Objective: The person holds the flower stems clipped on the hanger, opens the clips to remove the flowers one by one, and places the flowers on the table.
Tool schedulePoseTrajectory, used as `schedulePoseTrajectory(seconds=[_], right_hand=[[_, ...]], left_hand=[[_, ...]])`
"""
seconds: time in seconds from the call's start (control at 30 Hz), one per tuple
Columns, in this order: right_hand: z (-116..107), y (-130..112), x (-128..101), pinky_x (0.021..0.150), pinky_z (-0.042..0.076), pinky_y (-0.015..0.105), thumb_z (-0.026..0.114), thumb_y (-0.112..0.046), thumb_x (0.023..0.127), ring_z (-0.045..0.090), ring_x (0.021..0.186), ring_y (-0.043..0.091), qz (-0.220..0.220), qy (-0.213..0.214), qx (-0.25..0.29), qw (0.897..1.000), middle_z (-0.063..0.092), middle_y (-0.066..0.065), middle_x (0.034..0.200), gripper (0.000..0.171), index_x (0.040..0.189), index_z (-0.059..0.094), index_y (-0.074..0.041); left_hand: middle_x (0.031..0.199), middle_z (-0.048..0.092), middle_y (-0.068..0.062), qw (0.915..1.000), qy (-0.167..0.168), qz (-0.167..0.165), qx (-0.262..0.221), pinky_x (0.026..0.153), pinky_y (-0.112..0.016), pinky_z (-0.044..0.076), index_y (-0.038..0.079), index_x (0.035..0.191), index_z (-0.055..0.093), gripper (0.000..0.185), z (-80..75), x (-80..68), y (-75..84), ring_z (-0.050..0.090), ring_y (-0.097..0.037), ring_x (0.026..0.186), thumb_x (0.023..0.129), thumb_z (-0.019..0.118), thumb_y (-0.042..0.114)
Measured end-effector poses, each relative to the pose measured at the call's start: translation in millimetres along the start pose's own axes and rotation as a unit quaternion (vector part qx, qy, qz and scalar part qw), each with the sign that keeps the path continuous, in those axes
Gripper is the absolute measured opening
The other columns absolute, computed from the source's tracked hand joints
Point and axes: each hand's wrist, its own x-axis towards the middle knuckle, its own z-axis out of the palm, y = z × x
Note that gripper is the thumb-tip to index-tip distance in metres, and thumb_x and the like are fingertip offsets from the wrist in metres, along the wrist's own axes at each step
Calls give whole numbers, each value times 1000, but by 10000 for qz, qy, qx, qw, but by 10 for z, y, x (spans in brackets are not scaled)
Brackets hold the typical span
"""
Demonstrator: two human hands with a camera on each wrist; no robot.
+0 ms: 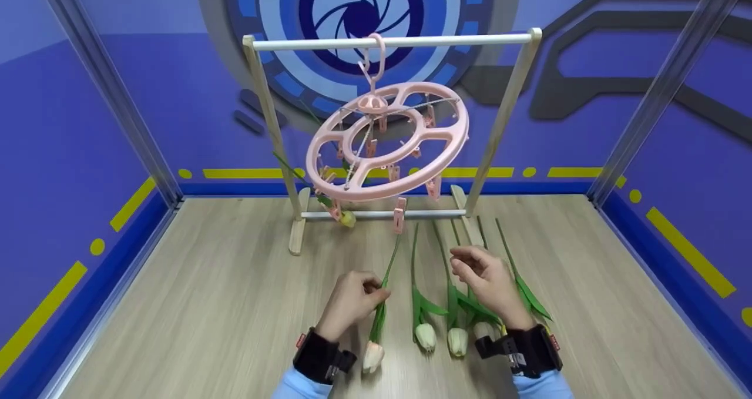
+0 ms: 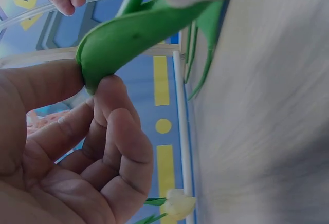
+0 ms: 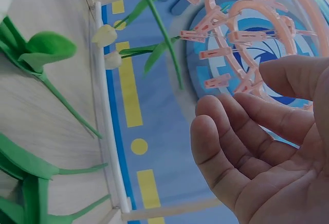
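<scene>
Left hand [image 1: 351, 305] pinched the leftmost tulip [image 1: 379, 317] by a leaf between thumb and forefinger; the flower lay on the wooden table [image 1: 205, 305], bloom toward the person. Right hand [image 1: 484, 281] hovered relaxed and empty above the other tulips [image 1: 449, 322]. Pink clip hanger [image 1: 388, 140] hung tilted from the rack [image 1: 393, 40].

The desk [image 1: 205, 305] is pale wood-grain, walled in blue on three sides; a small rack [image 1: 296, 228] stands on two wooden feet near its back edge; in front lie tulips side by side, stems towards the rack, blooms towards the near edge: one [image 1: 425, 335] beside another [image 1: 457, 340], a third [image 1: 372, 355] to their left.
</scene>
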Motion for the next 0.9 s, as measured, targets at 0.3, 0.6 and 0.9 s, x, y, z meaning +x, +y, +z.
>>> schedulePoseTrajectory(seconds=[0.3,0.6,0.9], right_hand=[[51,91,13,71,55,22,63,0,101,67,83,11,95,-198,-169,9996,71,16,98,23,122,68,8],[51,103,15,70,54,23,63,-5,103,68,81,26,241,-373,-280,9986,71,12,97,23,122,69,4],[50,104,9,67,52,23,63,-6,103,66,78,21,141,-403,-375,9984,71,12,95,24,123,69,4]], left_hand=[[72,66,0,9997,-43,-239,-95,55,-24,43,6,82,74,13,72,97,-84,54,-5,58,93,75,11],[63,62,3,9963,-244,-828,21,52,-24,38,6,76,73,17,140,251,-86,50,-8,54,93,74,9],[53,52,5,9922,-341,-1162,278,48,-24,31,10,61,63,33,216,378,-49,42,-8,48,92,74,9]])
